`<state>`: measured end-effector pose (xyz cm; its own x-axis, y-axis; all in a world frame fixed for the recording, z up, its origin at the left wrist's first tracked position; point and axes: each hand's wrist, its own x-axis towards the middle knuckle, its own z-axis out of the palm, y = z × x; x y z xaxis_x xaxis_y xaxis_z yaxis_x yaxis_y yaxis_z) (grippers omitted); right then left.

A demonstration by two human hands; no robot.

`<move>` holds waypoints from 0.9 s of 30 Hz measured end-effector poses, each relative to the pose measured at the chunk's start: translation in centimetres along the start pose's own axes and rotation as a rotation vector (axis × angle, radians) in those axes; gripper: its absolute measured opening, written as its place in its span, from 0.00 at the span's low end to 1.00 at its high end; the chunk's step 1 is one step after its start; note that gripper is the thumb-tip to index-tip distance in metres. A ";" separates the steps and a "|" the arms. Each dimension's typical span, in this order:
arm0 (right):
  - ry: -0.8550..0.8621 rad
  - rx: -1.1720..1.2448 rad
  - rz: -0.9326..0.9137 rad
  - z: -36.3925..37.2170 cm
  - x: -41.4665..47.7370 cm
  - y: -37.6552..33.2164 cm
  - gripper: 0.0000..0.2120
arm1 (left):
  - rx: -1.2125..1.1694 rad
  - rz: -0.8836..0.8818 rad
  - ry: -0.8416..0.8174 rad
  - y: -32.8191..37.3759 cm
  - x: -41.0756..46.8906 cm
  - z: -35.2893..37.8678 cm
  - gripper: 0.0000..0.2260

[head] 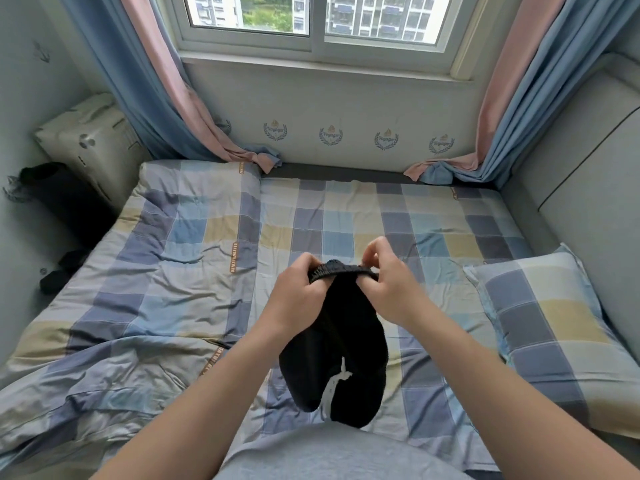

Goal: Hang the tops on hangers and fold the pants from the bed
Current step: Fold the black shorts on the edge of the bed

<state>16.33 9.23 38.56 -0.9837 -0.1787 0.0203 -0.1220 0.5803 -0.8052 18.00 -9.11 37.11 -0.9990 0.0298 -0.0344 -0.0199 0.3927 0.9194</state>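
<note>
A pair of black pants [341,348] with a white drawstring hangs in the air above the checked bed [346,216]. My left hand [298,289] grips the elastic waistband at its left end. My right hand [384,271] pinches the same waistband at its right end, thumb and fingers curled over the edge. The two hands are close together, so the waistband bunches between them. The legs dangle down toward my body, hiding part of the bedsheet.
A checked pillow [554,327] lies at the right. A rumpled checked duvet [138,271] covers the bed's left half. Dark clothing [62,268] lies in the gap left of the bed, below a cardboard box [93,143]. Curtains and a window wall close the far side.
</note>
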 end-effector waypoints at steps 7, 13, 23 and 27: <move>0.014 -0.302 0.150 1.4 -0.3 5.1 0.09 | 0.059 -0.140 0.100 -0.9 0.1 -0.7 0.05; 0.091 -0.463 0.379 1.1 -1.6 9.4 0.14 | 0.213 -0.247 0.249 -4.0 0.7 -3.8 0.04; 0.106 0.601 0.884 0.5 -0.2 9.4 0.13 | 0.655 -0.480 0.095 -9.0 -0.4 -4.5 0.17; 0.103 0.459 0.828 0.4 0.1 9.7 0.10 | 0.642 -0.505 0.032 -9.4 -0.1 -4.9 0.12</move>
<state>15.08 14.46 30.53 -0.7440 0.2326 -0.6264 0.6610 0.1185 -0.7410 18.11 -17.30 30.39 -0.8769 -0.3138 -0.3642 -0.4500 0.8022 0.3925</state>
